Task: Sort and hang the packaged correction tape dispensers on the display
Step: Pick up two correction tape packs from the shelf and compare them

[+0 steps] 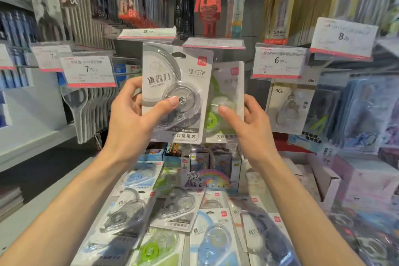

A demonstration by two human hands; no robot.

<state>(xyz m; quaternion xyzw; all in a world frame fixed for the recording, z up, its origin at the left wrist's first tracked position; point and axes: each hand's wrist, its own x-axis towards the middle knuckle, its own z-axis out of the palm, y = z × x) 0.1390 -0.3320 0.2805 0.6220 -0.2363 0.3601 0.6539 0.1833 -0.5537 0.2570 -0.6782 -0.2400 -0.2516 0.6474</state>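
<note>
Left hand (129, 119): thumb pressed on the clear blister of a grey pack (176, 93), remaining fingers curled behind its left edge, so the pack is pinched and held upright at chest height in front of the display. Right hand (248, 123): thumb on the blister of a green pack (226, 101), fingers wrapped round its right edge, gripping it. Green pack sits just behind and to the right of the grey one; grey card overlaps its left part. Both packs are raised just below two price tags, one reading 5.00 (148, 33), and the other (213, 43) too blurred to read. To the left, a 7.90 tag (88, 71) above a row of hanging clear-blister items (90, 106). To the right, a 6.00 tag (278, 62) above a hanging 40m pack (289, 106); further right an 8.00 tag (343, 36). Below the forearms, loose packs (172, 211) lie flat in a pile on the shelf: grey, blue and green, overlapping one another. Behind the pile, a rainbow-printed box (209, 179) stands upright.
</note>
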